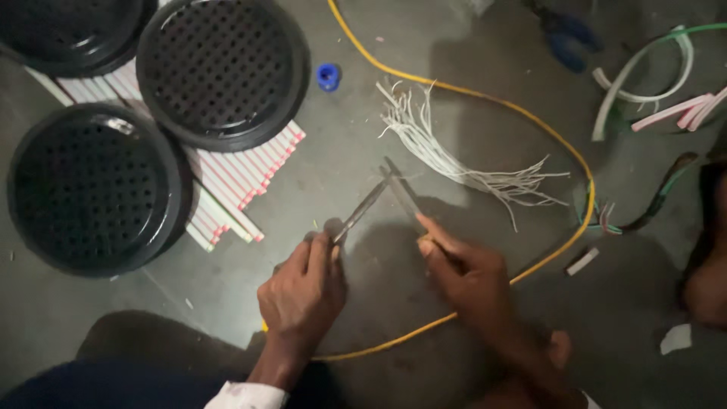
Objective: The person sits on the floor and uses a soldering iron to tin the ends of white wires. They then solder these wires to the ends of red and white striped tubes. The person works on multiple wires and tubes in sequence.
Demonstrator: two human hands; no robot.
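Observation:
My left hand point(303, 291) grips the lower end of a thin flat metal strip point(363, 208) that slants up to the right. My right hand point(466, 273) holds a second flat metal strip point(403, 195), index finger pressed along it; this one slants up to the left. The two strips cross near their upper tips above the grey floor. Just beyond the tips lies a loose bundle of white wire strands point(447, 155).
A yellow cable point(530, 121) loops around the work area. Black round perforated covers point(219, 68) point(91, 189) point(68, 30) rest on white-and-pink strips point(235, 182) at left. A blue cap point(328, 76), blue pliers point(564, 34), and white, pink and green tubing point(651, 95) lie beyond.

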